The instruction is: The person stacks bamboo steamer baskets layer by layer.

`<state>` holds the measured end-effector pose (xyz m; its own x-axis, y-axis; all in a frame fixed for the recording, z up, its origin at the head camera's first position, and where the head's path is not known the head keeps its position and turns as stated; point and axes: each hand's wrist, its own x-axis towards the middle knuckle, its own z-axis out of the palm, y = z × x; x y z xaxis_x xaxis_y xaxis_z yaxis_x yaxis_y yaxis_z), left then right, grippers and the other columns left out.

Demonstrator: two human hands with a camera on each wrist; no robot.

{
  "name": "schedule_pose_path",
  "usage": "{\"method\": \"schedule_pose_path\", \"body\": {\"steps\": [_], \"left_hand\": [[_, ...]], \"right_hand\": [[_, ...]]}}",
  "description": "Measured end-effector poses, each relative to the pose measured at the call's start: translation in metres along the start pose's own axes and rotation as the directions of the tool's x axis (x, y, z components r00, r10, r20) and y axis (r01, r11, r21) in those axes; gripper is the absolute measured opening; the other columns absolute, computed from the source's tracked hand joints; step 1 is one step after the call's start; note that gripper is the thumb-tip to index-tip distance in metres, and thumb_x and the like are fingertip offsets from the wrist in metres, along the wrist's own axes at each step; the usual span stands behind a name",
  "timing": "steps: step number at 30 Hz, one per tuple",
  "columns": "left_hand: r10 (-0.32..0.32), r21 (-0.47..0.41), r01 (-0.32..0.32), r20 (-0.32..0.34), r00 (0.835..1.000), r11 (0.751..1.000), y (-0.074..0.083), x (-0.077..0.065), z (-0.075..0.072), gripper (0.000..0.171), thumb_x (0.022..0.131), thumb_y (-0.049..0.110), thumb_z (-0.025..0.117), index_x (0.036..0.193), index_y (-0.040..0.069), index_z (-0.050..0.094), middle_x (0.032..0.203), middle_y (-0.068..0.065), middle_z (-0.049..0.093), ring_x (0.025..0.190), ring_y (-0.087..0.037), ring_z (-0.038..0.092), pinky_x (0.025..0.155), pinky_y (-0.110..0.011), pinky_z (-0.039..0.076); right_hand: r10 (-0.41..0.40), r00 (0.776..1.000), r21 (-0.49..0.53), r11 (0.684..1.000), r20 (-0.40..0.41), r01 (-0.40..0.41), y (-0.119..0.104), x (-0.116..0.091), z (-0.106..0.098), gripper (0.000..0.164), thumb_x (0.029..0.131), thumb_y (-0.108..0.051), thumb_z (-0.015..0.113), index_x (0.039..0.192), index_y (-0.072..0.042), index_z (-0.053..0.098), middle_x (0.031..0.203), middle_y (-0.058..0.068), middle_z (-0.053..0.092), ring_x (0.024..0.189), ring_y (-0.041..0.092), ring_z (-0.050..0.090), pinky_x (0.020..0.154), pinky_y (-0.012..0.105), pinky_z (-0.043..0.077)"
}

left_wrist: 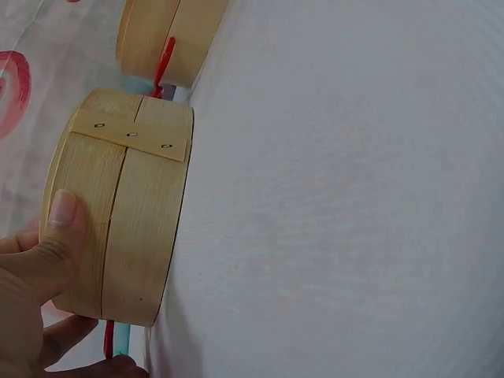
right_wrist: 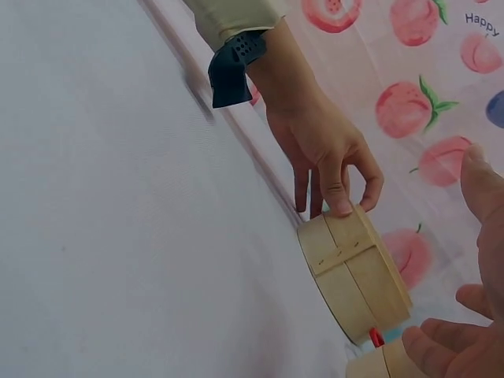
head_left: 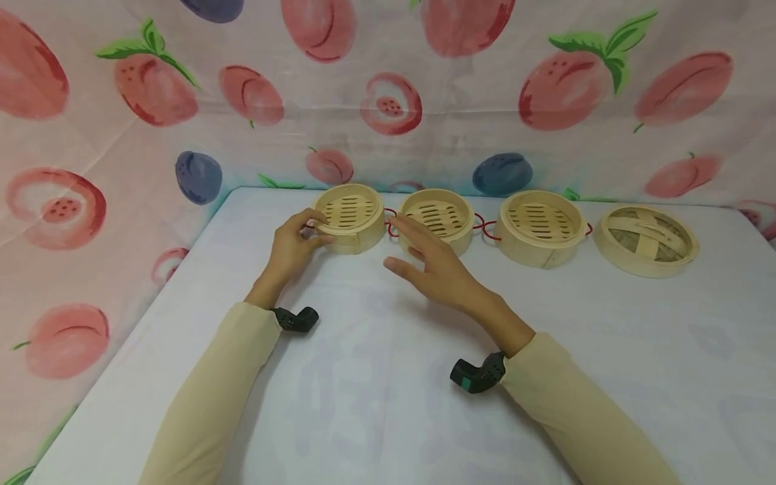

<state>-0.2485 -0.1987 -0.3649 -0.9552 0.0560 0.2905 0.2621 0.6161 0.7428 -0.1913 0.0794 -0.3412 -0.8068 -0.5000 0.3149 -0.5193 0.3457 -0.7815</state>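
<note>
At the left of the row, my left hand (head_left: 291,244) grips a round bamboo steamer basket (head_left: 359,242) by its left side. In the left wrist view the thumb (left_wrist: 64,228) presses on the basket's wall and other fingers reach under the red loop handle (left_wrist: 109,339). The basket stands upright with its slatted floor showing. My right hand (head_left: 435,271) is held in front of a second steamer basket (head_left: 463,241), its fingers extended and holding nothing. In the right wrist view its fingers (right_wrist: 449,346) overlap that second basket (right_wrist: 378,364).
Farther right stand a third steamer basket (head_left: 545,254) with red handles and a woven bamboo lid (head_left: 651,268). All are lined up near the back edge of a table with a white cloth (head_left: 364,377). A fruit-print curtain (head_left: 448,94) hangs behind and at the left.
</note>
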Motion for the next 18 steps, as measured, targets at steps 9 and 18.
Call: {"method": "schedule_pose_path", "body": {"steps": [9, 18], "left_hand": [[-0.014, -0.095, 0.009, -0.059, 0.998, 0.995, 0.004, -0.010, -0.011, 0.030, 0.080, 0.008, 0.078, 0.106, 0.005, 0.063, 0.119, -0.013, 0.057, 0.114, -0.026, 0.050, 0.098, -0.042, 0.043], [0.050, -0.101, -0.055, -0.052, 0.997, 0.993, 0.014, -0.019, -0.027, 0.031, 0.079, 0.006, 0.078, 0.106, 0.003, 0.063, 0.121, -0.013, 0.056, 0.114, -0.026, 0.049, 0.096, -0.045, 0.045]], "right_hand": [[0.029, 1.000, -0.003, 1.000, 0.004, -0.029, 0.000, 0.018, 0.006, 0.068, 0.094, -0.034, 0.062, 0.151, -0.020, 0.029, 0.156, 0.005, 0.020, 0.141, 0.014, 0.020, 0.101, 0.039, 0.041], [0.039, 0.999, -0.060, 0.997, -0.011, -0.040, -0.001, 0.039, 0.012, 0.069, 0.094, -0.035, 0.061, 0.151, -0.014, 0.029, 0.155, 0.012, 0.020, 0.141, 0.020, 0.023, 0.101, 0.039, 0.041]]}}
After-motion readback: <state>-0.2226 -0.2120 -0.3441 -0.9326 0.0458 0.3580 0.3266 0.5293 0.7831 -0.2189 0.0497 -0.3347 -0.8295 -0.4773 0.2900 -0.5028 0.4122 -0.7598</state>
